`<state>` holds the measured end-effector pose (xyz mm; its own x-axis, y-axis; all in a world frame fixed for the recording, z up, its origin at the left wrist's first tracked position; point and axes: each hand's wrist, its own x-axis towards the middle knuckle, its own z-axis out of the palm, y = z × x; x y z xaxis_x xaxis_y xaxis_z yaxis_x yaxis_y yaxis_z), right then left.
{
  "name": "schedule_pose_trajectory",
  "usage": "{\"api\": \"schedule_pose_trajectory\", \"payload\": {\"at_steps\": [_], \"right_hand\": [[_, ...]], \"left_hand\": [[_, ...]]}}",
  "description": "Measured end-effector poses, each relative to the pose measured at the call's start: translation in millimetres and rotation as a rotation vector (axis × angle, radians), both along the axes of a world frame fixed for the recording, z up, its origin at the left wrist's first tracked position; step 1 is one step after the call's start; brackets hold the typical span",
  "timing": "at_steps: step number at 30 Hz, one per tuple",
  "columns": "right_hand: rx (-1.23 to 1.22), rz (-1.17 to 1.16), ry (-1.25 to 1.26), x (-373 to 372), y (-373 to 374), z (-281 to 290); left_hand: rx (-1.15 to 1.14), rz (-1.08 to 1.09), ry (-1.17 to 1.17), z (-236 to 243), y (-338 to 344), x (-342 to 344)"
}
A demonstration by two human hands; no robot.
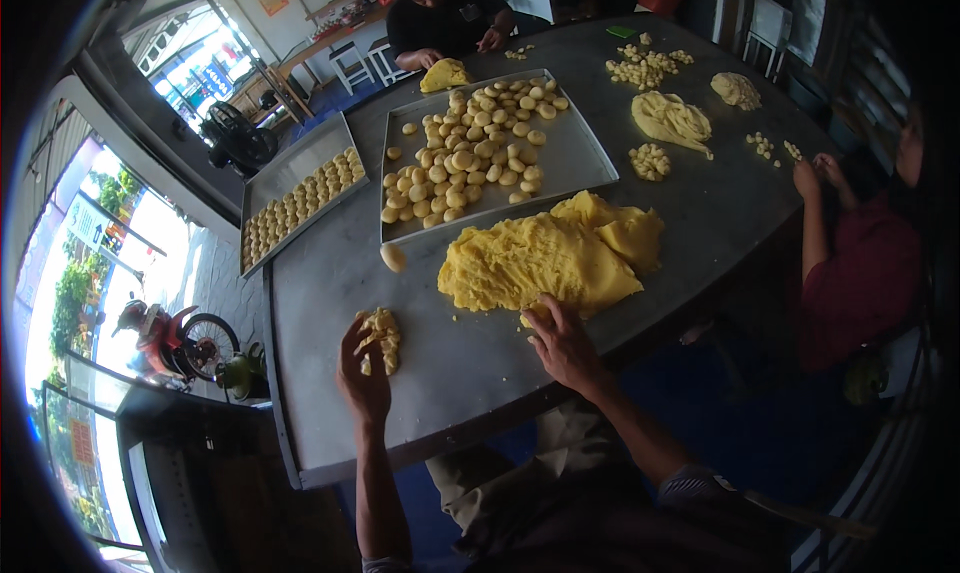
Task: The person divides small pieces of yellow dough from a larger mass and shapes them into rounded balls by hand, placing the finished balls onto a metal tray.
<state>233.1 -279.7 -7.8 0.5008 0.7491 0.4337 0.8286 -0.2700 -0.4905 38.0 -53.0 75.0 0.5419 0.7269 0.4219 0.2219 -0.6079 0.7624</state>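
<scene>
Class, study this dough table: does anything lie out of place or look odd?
One shaped dough ball lies alone on the bare table, just off the front corner of the big tray instead of on it. Small crumbs dot the table too.
</scene>
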Motion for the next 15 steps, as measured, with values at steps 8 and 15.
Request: {"api": "schedule_pose_trajectory", "payload": {"at_steps": [8,15], "right_hand": [[0.139,0.085,-0.01,8,8,-30],[-0.036,-0.05,-0.14,-5,10,-19]], "left_hand": [[0.259,0.218,0.564,-106,40,-84],[0.041,0.517,0.263,-125,77,-106]]}}
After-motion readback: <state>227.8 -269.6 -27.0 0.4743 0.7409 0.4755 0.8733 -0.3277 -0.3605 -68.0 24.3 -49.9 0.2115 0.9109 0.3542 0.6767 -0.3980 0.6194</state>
